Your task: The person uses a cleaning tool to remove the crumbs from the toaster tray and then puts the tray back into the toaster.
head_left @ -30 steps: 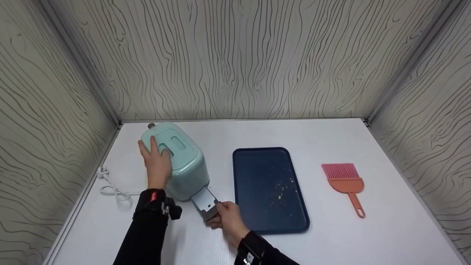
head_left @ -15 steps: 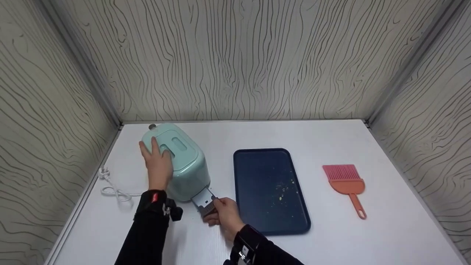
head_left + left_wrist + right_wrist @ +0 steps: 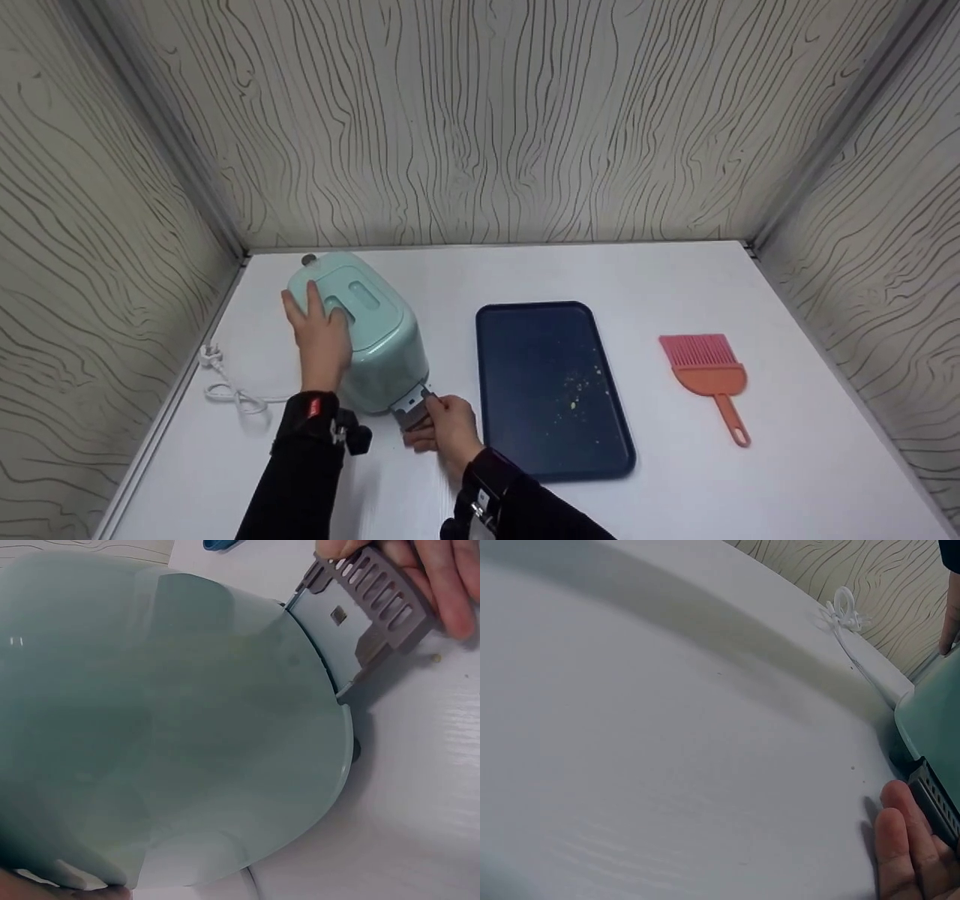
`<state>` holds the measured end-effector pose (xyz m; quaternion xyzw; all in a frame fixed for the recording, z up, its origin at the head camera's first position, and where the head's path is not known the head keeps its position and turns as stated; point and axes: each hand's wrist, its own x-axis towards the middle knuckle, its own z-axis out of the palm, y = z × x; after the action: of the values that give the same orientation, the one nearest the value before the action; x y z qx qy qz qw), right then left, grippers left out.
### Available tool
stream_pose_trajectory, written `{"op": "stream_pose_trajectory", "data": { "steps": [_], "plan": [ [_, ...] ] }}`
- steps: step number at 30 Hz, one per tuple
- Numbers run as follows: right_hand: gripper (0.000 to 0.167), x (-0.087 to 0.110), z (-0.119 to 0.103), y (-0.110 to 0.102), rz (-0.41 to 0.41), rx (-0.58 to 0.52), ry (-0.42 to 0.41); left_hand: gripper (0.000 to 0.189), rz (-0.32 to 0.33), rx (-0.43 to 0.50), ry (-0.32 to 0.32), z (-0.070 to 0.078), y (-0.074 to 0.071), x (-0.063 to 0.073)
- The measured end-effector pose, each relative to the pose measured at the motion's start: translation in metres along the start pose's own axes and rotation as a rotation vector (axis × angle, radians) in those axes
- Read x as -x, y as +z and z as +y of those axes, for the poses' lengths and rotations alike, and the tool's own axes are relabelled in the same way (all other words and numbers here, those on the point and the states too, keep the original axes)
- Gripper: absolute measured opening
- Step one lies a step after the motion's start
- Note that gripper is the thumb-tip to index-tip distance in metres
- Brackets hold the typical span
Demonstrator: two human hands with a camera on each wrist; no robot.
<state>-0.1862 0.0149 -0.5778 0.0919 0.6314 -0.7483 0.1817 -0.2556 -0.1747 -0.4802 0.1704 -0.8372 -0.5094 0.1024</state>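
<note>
A mint-green toaster (image 3: pixel 384 366) stands at the left of the table, a lid with two oblong recesses on its top. My left hand (image 3: pixel 322 341) rests on that lid with fingers spread, the thumb by the nearer recess. From the toaster's near end a crumb tray (image 3: pixel 411 405) sticks out partway. Its grey slotted handle (image 3: pixel 386 600) is pinched between the thumb and fingers of my right hand (image 3: pixel 454 429). In the right wrist view, the fingers (image 3: pixel 896 844) lie beside the handle, and the toaster is cut off at the frame's edge.
Right of the toaster lies a dark blue tray (image 3: pixel 532 360) with yellowish crumbs (image 3: pixel 574 403). Farther right is an orange brush (image 3: pixel 709 379) with pink bristles. A white power cord (image 3: pixel 240 394) lies left of the toaster. Patterned walls (image 3: pixel 480 127) enclose the table.
My right hand has moved up and left toward the toaster, and the crumb tray has slid farther in. The left hand stays on the lid.
</note>
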Motion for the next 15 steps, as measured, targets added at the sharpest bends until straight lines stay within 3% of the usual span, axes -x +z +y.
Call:
{"op": "stream_pose_trajectory", "data": {
  "steps": [6,15],
  "plan": [
    [0.028,-0.004,-0.003,0.001,-0.014,-0.014,0.026,0.067,-0.004,-0.003,0.000,0.001,0.000,0.002],
    [0.031,-0.013,-0.002,-0.003,-0.111,-0.035,0.043,0.066,-0.015,-0.027,-0.014,0.003,-0.002,0.002]
  ]
}}
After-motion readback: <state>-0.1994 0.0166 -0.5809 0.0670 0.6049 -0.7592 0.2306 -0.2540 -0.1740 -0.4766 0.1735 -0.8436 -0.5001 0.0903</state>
